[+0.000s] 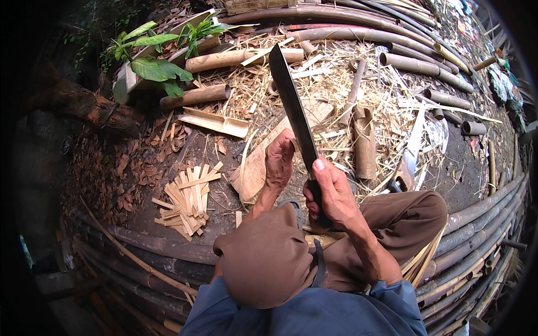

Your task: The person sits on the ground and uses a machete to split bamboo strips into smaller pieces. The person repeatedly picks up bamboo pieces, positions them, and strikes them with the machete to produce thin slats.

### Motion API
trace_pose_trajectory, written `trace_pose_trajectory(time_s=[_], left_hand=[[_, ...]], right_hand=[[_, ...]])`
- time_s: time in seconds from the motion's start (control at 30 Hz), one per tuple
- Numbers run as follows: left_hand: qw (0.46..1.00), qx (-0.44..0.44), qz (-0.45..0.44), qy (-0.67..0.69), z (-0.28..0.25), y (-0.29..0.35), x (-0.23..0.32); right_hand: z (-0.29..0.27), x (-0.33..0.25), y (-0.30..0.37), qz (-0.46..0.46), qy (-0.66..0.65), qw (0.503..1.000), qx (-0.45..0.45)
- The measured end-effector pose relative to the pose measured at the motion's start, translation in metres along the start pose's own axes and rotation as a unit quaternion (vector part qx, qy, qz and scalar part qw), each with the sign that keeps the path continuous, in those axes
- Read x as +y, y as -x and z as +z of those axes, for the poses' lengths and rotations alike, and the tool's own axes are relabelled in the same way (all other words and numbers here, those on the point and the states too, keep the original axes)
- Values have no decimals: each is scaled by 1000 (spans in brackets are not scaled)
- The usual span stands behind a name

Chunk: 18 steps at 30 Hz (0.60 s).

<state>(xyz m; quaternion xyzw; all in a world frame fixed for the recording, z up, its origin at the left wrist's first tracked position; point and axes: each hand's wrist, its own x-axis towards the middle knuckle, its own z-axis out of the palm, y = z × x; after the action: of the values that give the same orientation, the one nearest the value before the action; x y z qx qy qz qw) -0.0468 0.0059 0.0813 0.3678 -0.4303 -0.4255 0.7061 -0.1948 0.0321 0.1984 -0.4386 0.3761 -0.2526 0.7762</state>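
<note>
My right hand (334, 193) is wrapped round the dark handle of a machete (294, 106), its thumb at the base of the blade. The long black blade points up and away, tilted slightly left. Close against the left side of the blade is my closed left hand (279, 159). A small pale bit shows at its fingertips, but the blade hides most of what it may hold. Beneath the hands a flat wooden board (256, 168) lies on the ground. Left of it is a loose pile of short split bamboo pieces (188, 201).
A handsaw (412, 151) lies to the right among bamboo shavings (330, 84). Cut bamboo tubes (365, 148) and a split half (216, 122) lie around the board. Long poles (358, 35) stretch across the back; more poles (151, 246) run beside my legs. A leafy plant (154, 67) stands back left.
</note>
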Motion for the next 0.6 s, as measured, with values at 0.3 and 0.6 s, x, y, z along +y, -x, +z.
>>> trace_pose_trajectory(time_s=[0.3,0.6], left_hand=[[1000,3,-19,18,6,2,16],[1000,0,-5,0,6,-2,15]], right_hand=[[6,-8,7,-53,112,992,33],[12,-3,5,-119,246,957,97]])
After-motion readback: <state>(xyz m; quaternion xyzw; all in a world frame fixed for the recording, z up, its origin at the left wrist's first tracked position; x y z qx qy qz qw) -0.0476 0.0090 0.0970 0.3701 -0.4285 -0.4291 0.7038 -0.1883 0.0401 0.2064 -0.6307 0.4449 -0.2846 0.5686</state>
